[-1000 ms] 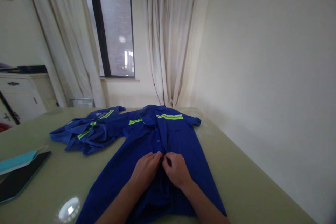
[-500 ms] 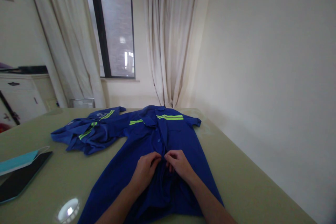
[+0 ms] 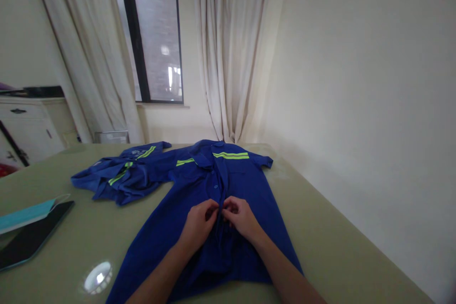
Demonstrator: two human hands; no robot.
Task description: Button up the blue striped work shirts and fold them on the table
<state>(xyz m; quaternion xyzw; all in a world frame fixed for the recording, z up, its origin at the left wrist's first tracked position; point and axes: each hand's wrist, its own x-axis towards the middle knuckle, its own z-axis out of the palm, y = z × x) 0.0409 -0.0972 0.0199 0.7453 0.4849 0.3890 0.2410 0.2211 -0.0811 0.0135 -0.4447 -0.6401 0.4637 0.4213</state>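
Note:
A dark blue short-sleeved shirt (image 3: 249,190) with yellow-green reflective stripes lies spread out, its collar at the far end. Both hands meet at its front opening, about halfway down. My left hand (image 3: 200,221) pinches one edge of the button placket between thumb and fingers. Close against it, my right hand (image 3: 241,218) pinches the placket from the other side. Above them a small button (image 3: 215,186) shows on the cloth. Whatever button lies between the fingertips is hidden.
A second blue garment (image 3: 124,180) lies crumpled to the left, touching the shirt's sleeve. Farther left, a light blue face mask (image 3: 28,216) rests on a dark flat object (image 3: 39,235). The glossy table (image 3: 342,247) meets a wall on the right.
My hands have come closer together, and the right fingertips now touch the placket beside the left ones. The cloth below them has shifted slightly. The view has tilted a little.

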